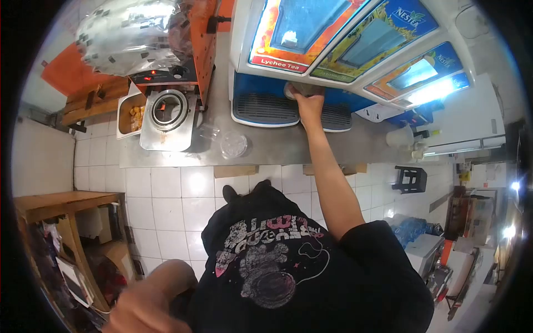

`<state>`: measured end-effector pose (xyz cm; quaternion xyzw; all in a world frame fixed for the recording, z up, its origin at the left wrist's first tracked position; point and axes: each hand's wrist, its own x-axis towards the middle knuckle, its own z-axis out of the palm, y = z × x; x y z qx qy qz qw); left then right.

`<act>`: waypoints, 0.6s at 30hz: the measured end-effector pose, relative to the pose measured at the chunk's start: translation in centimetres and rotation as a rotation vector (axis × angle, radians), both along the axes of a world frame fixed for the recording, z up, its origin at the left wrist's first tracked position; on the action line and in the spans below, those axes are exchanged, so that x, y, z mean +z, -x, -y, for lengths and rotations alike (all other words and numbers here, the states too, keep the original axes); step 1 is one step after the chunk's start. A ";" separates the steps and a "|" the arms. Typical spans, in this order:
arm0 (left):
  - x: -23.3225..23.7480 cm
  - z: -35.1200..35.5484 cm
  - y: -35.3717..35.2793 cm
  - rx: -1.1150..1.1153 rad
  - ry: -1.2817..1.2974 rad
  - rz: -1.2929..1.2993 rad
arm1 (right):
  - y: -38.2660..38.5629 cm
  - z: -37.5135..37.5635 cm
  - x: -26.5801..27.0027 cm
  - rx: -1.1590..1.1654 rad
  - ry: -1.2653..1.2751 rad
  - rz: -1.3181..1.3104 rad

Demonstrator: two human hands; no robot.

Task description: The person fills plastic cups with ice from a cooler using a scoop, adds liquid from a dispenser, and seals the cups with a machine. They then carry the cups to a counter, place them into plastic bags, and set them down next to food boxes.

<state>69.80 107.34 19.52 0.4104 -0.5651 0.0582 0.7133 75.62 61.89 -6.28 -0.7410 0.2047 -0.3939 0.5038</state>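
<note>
My right hand point(310, 106) reaches under the front of the drink dispenser point(355, 83), its fingers wrapped round a clear cup point(304, 89) that is partly hidden by the machine's overhang. Black drip trays point(266, 108) lie on either side of that hand. At the bottom left, my left hand point(144, 308) hangs near my body, blurred and touching nothing that I can see; its fingers are smeared by motion. A clear plastic cup point(233, 145) rests on the steel counter point(277, 152), left of my right forearm.
A cup sealing machine point(169, 111) with a roll of film point(133, 36) stands on the left of the counter, beside a metal food container point(132, 115). A white pitcher point(398, 137) is at the right end. Wooden shelving point(72, 202) stands lower left, a black stool point(410, 179) at right.
</note>
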 end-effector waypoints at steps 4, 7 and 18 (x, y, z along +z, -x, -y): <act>4.3 0.3 2.3 0.114 0.044 0.017 | -0.3 1.0 -1.1 -0.017 0.034 0.023; 4.5 0.2 2.6 0.106 -0.028 -0.012 | -0.3 1.4 -1.6 -0.006 0.023 0.038; 4.7 1.9 3.7 0.217 0.196 -0.096 | -0.2 0.6 -0.6 0.000 -0.070 0.077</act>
